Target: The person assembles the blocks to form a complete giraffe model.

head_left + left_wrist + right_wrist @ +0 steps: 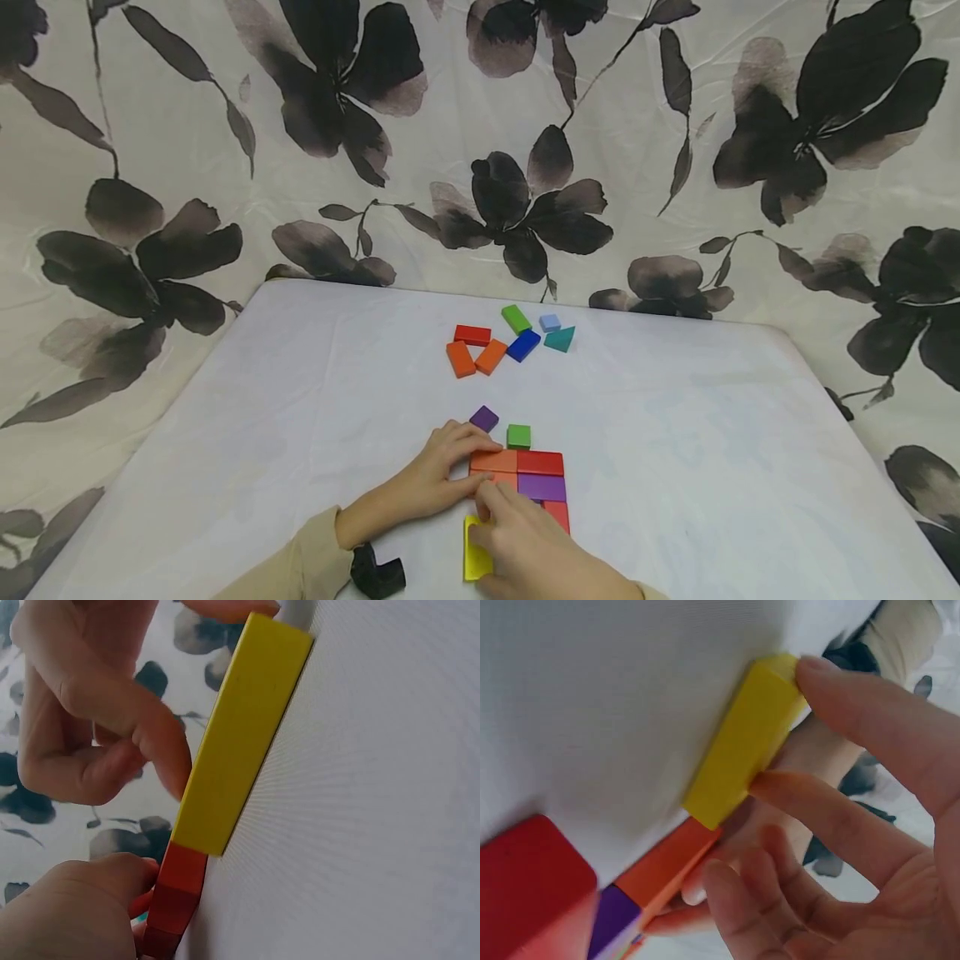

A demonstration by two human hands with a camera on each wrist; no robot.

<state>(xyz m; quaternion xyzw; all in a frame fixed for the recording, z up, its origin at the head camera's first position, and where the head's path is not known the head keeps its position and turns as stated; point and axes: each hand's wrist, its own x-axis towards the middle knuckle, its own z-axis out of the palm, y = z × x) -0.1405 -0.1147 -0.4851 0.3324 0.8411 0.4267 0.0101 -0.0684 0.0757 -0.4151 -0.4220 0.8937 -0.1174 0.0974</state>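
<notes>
Near side of white table [300, 400] / yellow block [477, 557] lying there, end meeting orange blocks [495, 462] / right hand [528, 537] lightly pinches it; left hand [431, 473], fingers relaxed, rests against orange blocks / step: apparently lining up an edge / next: seems to want squaring, then release

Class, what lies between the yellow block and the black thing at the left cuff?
In the head view, only bare white tabletop lies between the yellow block and that black thing.

Room right of blocks [542, 487]; green cube [519, 437] obstructs beyond.
</notes>
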